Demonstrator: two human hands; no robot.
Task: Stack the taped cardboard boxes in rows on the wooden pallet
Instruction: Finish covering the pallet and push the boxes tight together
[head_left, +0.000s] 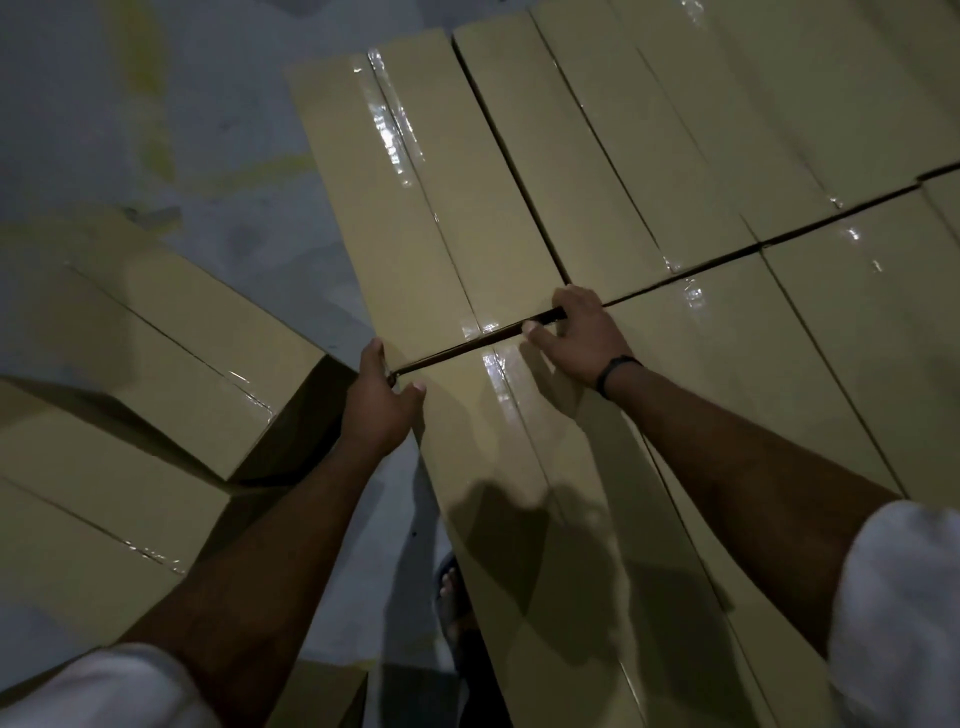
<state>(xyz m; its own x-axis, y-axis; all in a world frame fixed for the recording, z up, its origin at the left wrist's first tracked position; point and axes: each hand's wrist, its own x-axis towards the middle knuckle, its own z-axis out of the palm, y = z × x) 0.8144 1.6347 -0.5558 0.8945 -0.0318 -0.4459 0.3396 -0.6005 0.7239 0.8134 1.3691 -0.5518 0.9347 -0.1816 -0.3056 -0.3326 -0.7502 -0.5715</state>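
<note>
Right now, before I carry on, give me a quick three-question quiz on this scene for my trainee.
1. True or false: the left hand and right hand both hold the far end of the nearest box.
2. The wristband is on: A) the left wrist, B) the right wrist, C) neither.
3. Fill in: the loose boxes lie on the floor to the person's ____.
Key: 1 true; 2 B; 3 left.
</note>
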